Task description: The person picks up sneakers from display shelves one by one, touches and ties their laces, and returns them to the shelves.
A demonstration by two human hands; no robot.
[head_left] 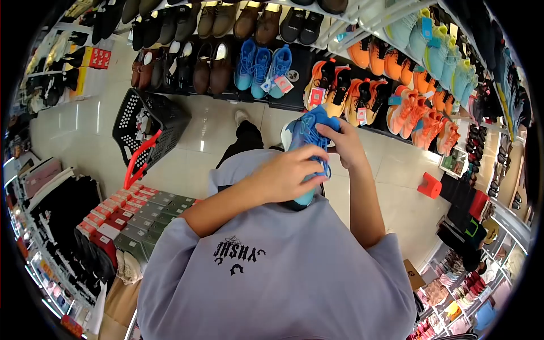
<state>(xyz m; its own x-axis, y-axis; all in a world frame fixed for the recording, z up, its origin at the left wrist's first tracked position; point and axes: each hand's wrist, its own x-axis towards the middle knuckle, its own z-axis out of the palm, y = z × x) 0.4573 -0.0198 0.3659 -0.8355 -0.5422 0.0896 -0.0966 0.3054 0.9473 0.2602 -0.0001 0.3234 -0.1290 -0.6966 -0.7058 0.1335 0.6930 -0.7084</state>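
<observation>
A blue sneaker (306, 133) with a light turquoise toe is held close to the chest, its toe toward the body. My left hand (292, 173) lies over the laces, with its fingers bent onto them. At the heel and collar, my right hand (344, 141) grips the shoe between thumb and fingers. Beyond the hands, more blue sneakers (260, 68) stand on the black shelf (294, 103), one with tags hanging from it. Orange and black sneakers (320, 85) are just to their right.
A black basket (164, 127) with a red handle stands on the tiled floor (195, 122) at left. Stacked shoe boxes (136, 221) are at the lower left. Orange sneakers (402, 110) line the right shelves. A red object (429, 185) lies on the floor.
</observation>
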